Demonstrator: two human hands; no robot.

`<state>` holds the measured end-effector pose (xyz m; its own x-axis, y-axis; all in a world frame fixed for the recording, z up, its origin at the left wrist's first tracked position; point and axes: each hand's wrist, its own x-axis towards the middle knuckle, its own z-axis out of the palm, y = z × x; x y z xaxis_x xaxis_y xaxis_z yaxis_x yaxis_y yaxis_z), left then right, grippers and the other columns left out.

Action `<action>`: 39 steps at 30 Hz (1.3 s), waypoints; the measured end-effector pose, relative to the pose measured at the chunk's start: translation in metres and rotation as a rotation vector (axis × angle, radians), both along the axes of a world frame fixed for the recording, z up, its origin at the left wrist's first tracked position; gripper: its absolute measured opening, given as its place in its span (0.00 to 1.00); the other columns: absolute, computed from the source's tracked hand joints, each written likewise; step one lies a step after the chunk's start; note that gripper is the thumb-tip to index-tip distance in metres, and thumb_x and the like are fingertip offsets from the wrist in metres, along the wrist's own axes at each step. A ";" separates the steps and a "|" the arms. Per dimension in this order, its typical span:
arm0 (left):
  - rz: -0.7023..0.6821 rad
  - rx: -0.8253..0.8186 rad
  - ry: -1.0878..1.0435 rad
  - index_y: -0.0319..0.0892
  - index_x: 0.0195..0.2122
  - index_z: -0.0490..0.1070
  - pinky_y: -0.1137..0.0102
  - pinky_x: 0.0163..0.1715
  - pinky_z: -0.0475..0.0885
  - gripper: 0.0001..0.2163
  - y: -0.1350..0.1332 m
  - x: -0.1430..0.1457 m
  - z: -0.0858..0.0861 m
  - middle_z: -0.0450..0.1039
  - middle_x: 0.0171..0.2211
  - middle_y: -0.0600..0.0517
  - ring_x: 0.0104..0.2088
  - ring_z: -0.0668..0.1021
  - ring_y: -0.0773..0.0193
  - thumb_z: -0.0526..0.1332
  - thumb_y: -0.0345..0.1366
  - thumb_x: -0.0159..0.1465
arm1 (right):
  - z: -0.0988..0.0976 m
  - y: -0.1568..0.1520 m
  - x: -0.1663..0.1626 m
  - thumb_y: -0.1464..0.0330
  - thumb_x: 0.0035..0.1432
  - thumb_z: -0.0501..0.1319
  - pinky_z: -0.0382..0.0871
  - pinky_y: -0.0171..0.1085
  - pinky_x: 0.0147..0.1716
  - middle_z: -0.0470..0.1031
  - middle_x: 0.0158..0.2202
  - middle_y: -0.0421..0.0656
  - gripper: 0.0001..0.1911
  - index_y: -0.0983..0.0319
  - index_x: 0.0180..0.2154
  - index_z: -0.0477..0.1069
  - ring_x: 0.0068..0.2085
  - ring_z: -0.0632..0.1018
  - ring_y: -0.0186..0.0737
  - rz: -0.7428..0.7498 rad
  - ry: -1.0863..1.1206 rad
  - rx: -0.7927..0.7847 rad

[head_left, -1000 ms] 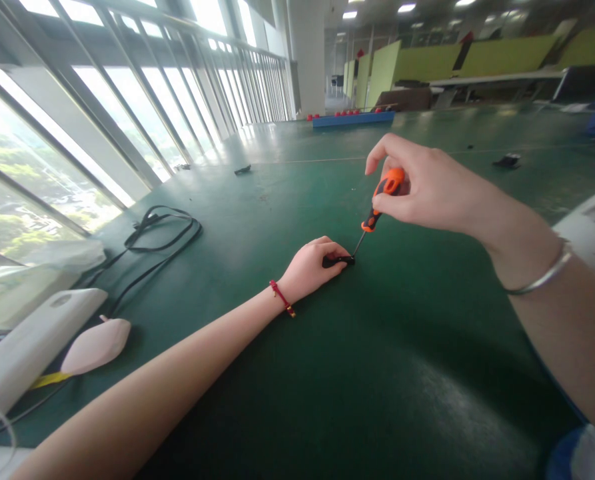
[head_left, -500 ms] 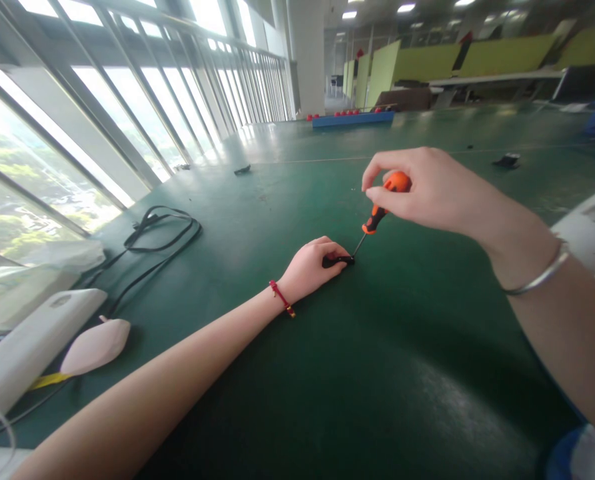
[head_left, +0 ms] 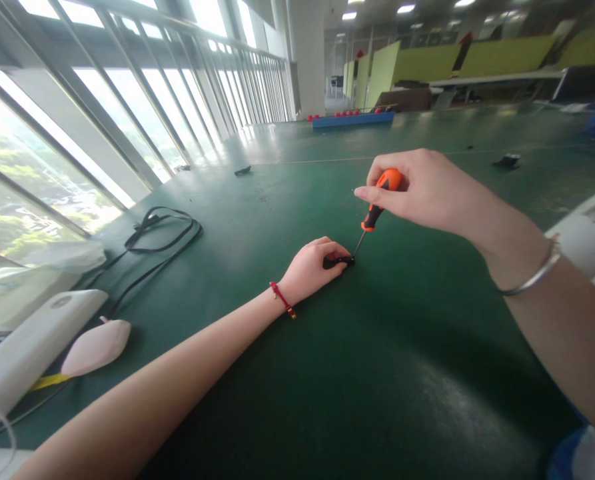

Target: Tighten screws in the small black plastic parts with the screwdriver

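Note:
My left hand (head_left: 313, 265) rests on the green table (head_left: 297, 373), its fingers closed around a small black part (head_left: 333, 262). Fingers cover much of that part, so its kind is unclear. Above and to the right, my right hand (head_left: 417, 190) grips an orange and black screwdriver (head_left: 375, 215) by the handle. The screwdriver leans, its thin metal shaft (head_left: 360, 243) running down to the right end of the black part. Tip and part appear to touch there.
A looped black cable (head_left: 162, 230) lies on the left, near a white case (head_left: 37, 350) and a pale pink object (head_left: 96, 347). Small dark pieces (head_left: 242, 171) (head_left: 507, 161) lie farther off. At the back stands a blue strip (head_left: 353, 120) with several red knobs.
My right hand has shifted slightly left and its fingers have turned on the screwdriver handle, which stands a little more upright. The left hand and the black part have hardly moved.

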<state>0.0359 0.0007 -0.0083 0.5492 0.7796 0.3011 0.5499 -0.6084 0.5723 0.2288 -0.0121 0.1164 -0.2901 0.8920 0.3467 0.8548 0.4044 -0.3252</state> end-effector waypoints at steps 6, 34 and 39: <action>0.085 0.089 0.048 0.41 0.42 0.70 0.66 0.37 0.69 0.10 -0.002 0.002 0.000 0.71 0.32 0.52 0.34 0.74 0.63 0.60 0.33 0.58 | 0.002 -0.003 -0.003 0.58 0.53 0.60 0.53 0.36 0.23 0.65 0.20 0.38 0.12 0.59 0.26 0.69 0.22 0.62 0.31 -0.037 0.014 0.034; 0.053 0.073 0.045 0.44 0.36 0.76 0.63 0.45 0.67 0.07 0.000 0.001 0.001 0.75 0.36 0.51 0.40 0.73 0.59 0.60 0.35 0.60 | 0.000 -0.004 -0.004 0.59 0.54 0.58 0.53 0.37 0.23 0.63 0.18 0.38 0.12 0.59 0.25 0.69 0.21 0.61 0.32 -0.043 0.051 0.078; 0.044 0.076 0.040 0.44 0.36 0.76 0.63 0.45 0.67 0.07 0.000 0.001 0.001 0.75 0.36 0.51 0.39 0.73 0.59 0.60 0.36 0.60 | -0.001 -0.002 -0.005 0.59 0.53 0.59 0.52 0.37 0.23 0.64 0.18 0.39 0.12 0.60 0.26 0.70 0.22 0.61 0.32 -0.041 0.034 0.066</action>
